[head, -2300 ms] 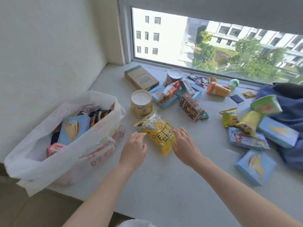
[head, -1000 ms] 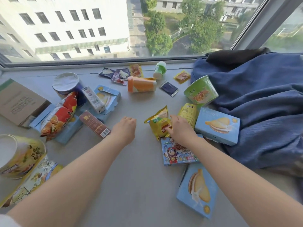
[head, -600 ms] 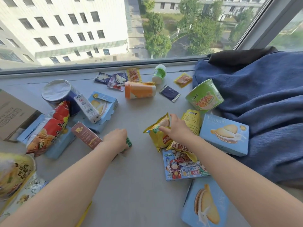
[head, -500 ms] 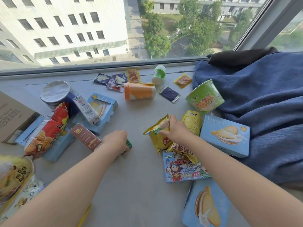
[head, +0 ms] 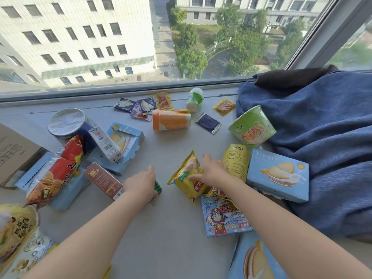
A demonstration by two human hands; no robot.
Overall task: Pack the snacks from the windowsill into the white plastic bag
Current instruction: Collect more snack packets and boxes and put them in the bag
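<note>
Snacks lie scattered on the grey windowsill [head: 173, 228]. My right hand [head: 213, 172] grips a small yellow chip bag [head: 188, 178] at its top, beside a second yellow packet [head: 236, 160]. My left hand [head: 142, 185] is curled over a small green packet [head: 158, 187], next to a brown carton [head: 102, 180]. The white plastic bag is out of view.
Around lie a red chip bag [head: 58, 172], a milk carton [head: 104, 141], a foil-topped can [head: 67, 123], an orange cup [head: 171, 119], a green noodle bowl [head: 251, 127], blue biscuit boxes [head: 278, 174] and a cartoon box [head: 225, 216]. A blue blanket [head: 326, 137] fills the right.
The view swung right, away from the bag. My left hand closed over the small green packet and my right hand took hold of the yellow chip bag.
</note>
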